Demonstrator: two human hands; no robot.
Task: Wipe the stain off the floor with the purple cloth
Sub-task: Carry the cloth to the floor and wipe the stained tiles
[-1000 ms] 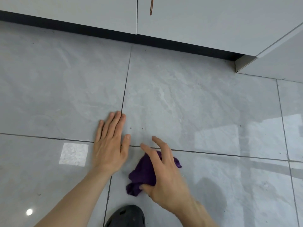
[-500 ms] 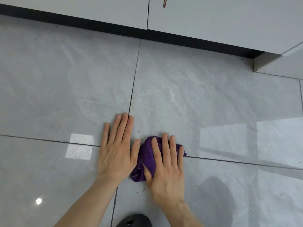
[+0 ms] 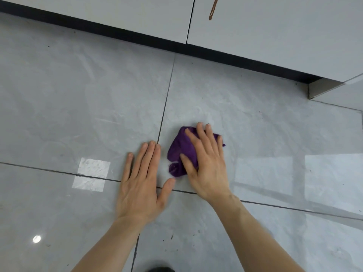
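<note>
The purple cloth (image 3: pixel 179 150) lies bunched on the grey tiled floor (image 3: pixel 78 95), just right of a vertical grout line. My right hand (image 3: pixel 206 163) presses flat on top of it, fingers spread over the cloth and pointing toward the cabinets. My left hand (image 3: pixel 141 181) rests palm down on the bare floor to the cloth's left, fingers together, thumb near the cloth but apart from it. No distinct stain shows around the cloth; whatever lies under it is hidden. A few small dark specks (image 3: pixel 172 236) dot the tile nearer to me.
White cabinet doors (image 3: pixel 275 36) with a black toe kick (image 3: pixel 137 37) run along the far side. A brown drip (image 3: pixel 213 8) marks one door. A cabinet corner (image 3: pixel 322 89) juts out at the right. A dark shoe tip (image 3: pixel 161 269) shows at the bottom edge.
My right hand has pushed the cloth forward, past the horizontal grout line onto the farther tile. My left hand has stayed flat on the floor.
</note>
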